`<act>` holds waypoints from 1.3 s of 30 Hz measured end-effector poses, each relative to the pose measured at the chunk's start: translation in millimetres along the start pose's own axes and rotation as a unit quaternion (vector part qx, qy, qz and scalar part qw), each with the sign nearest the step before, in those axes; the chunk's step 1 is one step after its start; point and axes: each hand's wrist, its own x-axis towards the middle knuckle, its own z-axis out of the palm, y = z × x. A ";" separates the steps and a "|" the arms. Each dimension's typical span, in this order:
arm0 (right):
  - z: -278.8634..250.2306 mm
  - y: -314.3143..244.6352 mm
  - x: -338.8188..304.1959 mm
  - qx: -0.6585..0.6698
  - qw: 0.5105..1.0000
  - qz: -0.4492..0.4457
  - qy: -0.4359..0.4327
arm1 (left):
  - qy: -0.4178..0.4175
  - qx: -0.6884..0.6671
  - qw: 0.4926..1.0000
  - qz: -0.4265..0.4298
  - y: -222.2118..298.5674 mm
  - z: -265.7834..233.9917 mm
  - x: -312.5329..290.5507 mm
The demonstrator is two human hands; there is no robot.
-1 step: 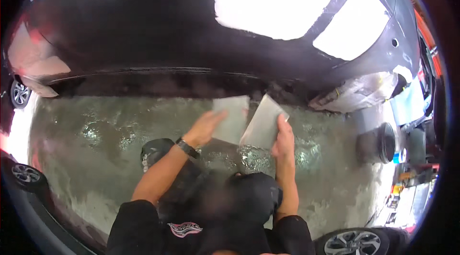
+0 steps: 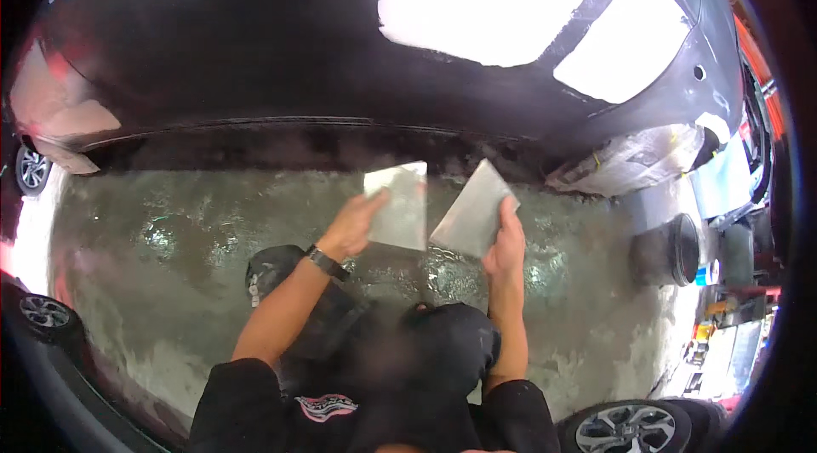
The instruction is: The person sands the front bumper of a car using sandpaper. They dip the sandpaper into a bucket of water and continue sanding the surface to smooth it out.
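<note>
My left hand (image 2: 351, 225), with a dark watch on its wrist, grips a pale grey, flat rectangular sheet (image 2: 403, 213) at its left side. A second sheet (image 2: 470, 216) of like colour and size is tilted in my right hand (image 2: 505, 240), thumb on its face and fingers behind. A narrow gap parts the two sheets. Both are held over the wet floor, in front of my knees. What the sheets are made of cannot be made out. Beyond them stands a dark car body (image 2: 255, 45) with large white patches (image 2: 477, 2) on its side.
Wet greenish concrete (image 2: 187, 283) spreads around me. Crumpled pale sheeting (image 2: 638, 162) covers the car's wheel area at right, with a black bucket (image 2: 672, 250) nearby. Behind me are a car wheel (image 2: 631, 432) at lower right and another car (image 2: 59, 359) at lower left.
My left hand has moved a little left with its sheet, and the gap between the two sheets is wider. The right hand's sheet has shifted slightly up and to the right.
</note>
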 end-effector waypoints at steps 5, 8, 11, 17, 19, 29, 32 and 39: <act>18.2 -21.7 -17.7 -0.156 0.981 -0.116 0.003 | -0.017 -0.364 0.921 -0.137 -28.1 -31.9 21.2; 52.3 -14.2 -30.3 -0.522 0.703 -0.440 -0.196 | -0.027 -0.475 0.844 -0.249 -38.6 -16.9 22.0; 70.9 -4.5 -17.3 -0.563 0.594 -0.487 -0.305 | -0.100 -0.468 0.831 -0.284 -51.2 4.1 18.0; 17.7 3.4 -14.2 -0.549 0.751 -0.321 -0.177 | 0.177 0.230 0.950 0.117 -26.9 -18.5 25.7; 20.8 5.5 -25.0 -0.513 0.755 -0.292 -0.287 | 0.149 0.440 0.865 0.192 -11.2 -10.9 21.4; 39.1 17.8 -24.5 -0.545 0.763 -0.307 -0.166 | -0.072 -0.003 0.993 0.099 -12.6 38.7 14.3; 41.6 32.2 -31.9 -0.558 0.736 -0.333 -0.188 | -0.099 -0.011 0.978 0.185 -9.0 68.6 37.6; 30.5 35.7 -11.5 -0.511 0.775 -0.351 -0.118 | -0.046 0.069 0.962 0.259 -42.7 85.5 47.2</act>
